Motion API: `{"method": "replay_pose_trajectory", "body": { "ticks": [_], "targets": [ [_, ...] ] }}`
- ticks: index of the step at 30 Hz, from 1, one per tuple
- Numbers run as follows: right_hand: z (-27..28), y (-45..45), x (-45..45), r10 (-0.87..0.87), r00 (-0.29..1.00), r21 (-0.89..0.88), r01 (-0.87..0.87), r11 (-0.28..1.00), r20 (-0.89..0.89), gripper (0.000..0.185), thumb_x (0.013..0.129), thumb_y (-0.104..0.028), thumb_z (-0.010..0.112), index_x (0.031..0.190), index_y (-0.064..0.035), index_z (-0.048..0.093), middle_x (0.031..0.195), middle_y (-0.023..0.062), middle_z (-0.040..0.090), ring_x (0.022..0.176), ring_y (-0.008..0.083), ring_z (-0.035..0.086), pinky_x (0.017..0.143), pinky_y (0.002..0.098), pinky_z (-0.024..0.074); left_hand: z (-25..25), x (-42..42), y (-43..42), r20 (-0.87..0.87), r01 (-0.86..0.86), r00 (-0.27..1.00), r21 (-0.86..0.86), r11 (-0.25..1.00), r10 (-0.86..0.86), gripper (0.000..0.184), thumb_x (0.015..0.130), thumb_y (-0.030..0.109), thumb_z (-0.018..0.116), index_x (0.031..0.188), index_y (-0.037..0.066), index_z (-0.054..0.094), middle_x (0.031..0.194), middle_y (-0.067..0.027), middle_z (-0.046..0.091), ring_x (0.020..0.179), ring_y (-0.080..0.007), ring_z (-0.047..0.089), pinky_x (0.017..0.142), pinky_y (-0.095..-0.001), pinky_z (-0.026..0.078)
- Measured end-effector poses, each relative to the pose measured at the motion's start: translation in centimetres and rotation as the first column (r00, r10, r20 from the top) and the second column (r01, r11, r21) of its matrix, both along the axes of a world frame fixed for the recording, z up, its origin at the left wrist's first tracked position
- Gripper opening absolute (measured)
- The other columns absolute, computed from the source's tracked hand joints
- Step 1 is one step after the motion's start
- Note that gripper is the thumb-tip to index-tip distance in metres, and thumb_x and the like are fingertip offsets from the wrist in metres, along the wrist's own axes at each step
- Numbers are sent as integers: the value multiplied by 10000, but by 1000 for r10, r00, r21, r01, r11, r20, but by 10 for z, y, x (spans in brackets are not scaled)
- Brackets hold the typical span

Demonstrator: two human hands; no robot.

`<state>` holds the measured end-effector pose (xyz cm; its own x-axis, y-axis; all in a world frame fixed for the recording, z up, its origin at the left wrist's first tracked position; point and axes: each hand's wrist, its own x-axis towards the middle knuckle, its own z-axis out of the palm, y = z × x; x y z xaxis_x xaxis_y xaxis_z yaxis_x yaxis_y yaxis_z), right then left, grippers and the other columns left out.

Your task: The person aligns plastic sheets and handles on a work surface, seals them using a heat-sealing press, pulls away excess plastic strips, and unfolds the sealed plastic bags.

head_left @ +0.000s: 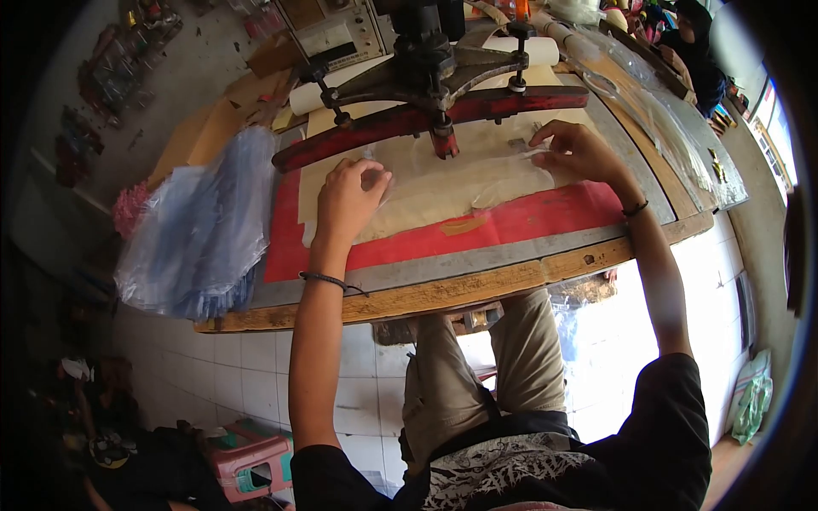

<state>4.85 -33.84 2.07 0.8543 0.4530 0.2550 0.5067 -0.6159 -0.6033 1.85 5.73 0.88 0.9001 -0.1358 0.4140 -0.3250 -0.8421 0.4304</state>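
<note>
A thin, clear plastic sheet (443, 183) lies across the cream paper (409, 223) on the bed of a press. My left hand (348, 200) is at the sheet's left end, thumb and fingertips pinched together on its edge. At the right end, my right hand (579, 155) pinches the other edge between thumb and forefinger. Just above and beyond the sheet hangs the press's red bar (366, 136), carried by a dark metal frame. A red sheet (528, 223) shows below the cream paper, towards me.
Left of the press bed lies a heap of bluish clear plastic sleeves (192, 226). A wooden edge (426, 302) borders the table in front of me. Long plastic strips (656, 111) lie at the right. A pink stool (247, 464) stands on the floor; another person (690, 47) is at the far right.
</note>
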Motion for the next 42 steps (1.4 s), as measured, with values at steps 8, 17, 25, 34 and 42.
{"method": "replay_pose_trajectory", "body": {
  "ticks": [8, 17, 25, 34, 42],
  "targets": [
    [-8, -4, 5, -90, 952, 370, 199, 908, -292, 401, 855, -195, 746, 1170, -3, 589, 1002, 68, 674, 905, 124, 646, 784, 265, 518, 5, -12, -10, -28, -92, 996, -114, 989, 89, 550, 770, 321, 778, 1174, -15, 612, 817, -139, 666, 744, -279, 664, 689, -373, 531],
    [8, 5, -8, 65, 936, 494, 122, 861, -345, 411, 891, -40, 664, 1265, -31, 496, 1245, 127, 626, 1094, 155, 596, 962, 276, 476, -1, -1, 1, -181, -38, 971, -761, 648, -155, 497, 777, 50, 779, 1216, -26, 558, 798, -44, 623, 704, -118, 632, 632, -274, 518],
    [-17, 11, 6, 62, 977, 634, 83, 769, -202, 252, 895, -52, 666, 1101, -52, 520, 1219, 106, 621, 1125, 158, 586, 958, 284, 471, -13, 7, 2, -151, -7, 977, -728, 686, -151, 552, 796, 108, 780, 1265, -27, 523, 1134, -151, 594, 1049, -197, 596, 876, -314, 504],
    [-10, 33, -2, -352, 922, 323, 386, 864, -160, 308, 881, -147, 713, 1116, -30, 550, 1025, 86, 666, 923, 153, 678, 774, 263, 513, -19, -4, -12, -31, 126, 991, -62, 990, -129, 611, 848, 265, 727, 1371, 57, 491, 1477, -312, 298, 1392, -440, 284, 1124, -455, 310],
    [-26, 21, 11, -33, 994, 580, 85, 810, -100, 345, 901, -121, 683, 1196, -28, 532, 1105, 90, 634, 1023, 135, 635, 869, 260, 485, -16, -6, -18, -5, 169, 986, -62, 984, -169, 526, 929, 258, 620, 1411, 110, 469, 1512, -295, 261, 1398, -455, 262, 1129, -472, 305]
  ]
}}
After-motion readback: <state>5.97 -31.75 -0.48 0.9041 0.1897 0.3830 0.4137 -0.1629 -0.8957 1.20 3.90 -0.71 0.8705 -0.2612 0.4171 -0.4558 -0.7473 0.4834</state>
